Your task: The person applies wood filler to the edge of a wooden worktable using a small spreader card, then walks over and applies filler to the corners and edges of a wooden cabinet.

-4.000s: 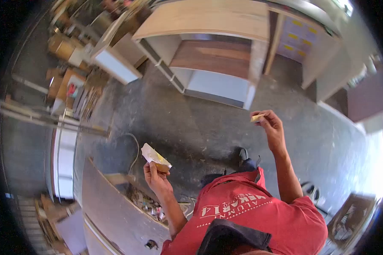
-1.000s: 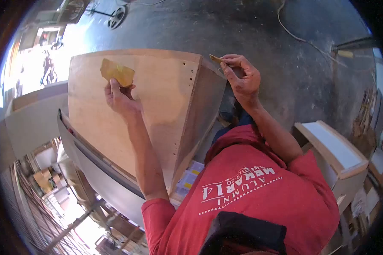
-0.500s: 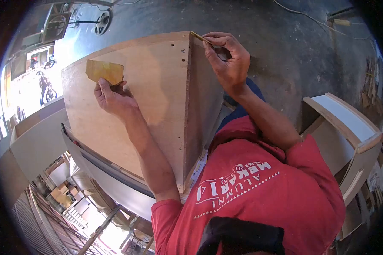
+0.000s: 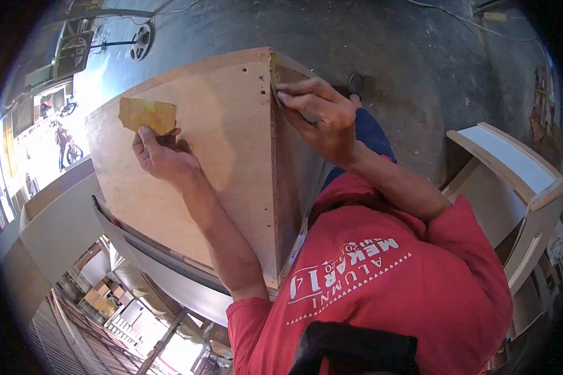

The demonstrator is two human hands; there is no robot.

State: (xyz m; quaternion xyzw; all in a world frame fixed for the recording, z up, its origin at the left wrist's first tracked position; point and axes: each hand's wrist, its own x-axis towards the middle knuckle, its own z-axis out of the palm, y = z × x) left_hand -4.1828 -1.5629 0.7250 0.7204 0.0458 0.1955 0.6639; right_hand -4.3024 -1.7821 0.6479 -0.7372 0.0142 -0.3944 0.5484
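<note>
**Right hand pinching yellow strip at cabinet edge; left hand gripping yellow sheet**

Right hand: fingers bunched, strip pinched at the tips, lying along the cabinet's long edge near its far corner. Thumb mostly hidden. Left hand: thumb on top, fingers under, pinching the sheet over the cabinet's broad panel; can't tell if the sheet touches it.

Risks, my judgement. Main one: strip is narrow and partly covered by the fingers, so a loose pinch could let it slip and leave bare fingertips on the cabinet edge, meaning a scrape or splinter. If the strip is abrasive (can't confirm), uneven pressure near the cabinet's corner could round it off or chip it. Dark holes sit in the cabinet panel just beside that edge; a strip straying over could snag there. Sheet looks thin with a ragged side; being held at one edge only, it could bend, tear or drop onto the cabinet. A dropped strip could land on the floor beside the cabinet. White-topped unit stands well apart, right of the cabinet: low bump risk.
</note>
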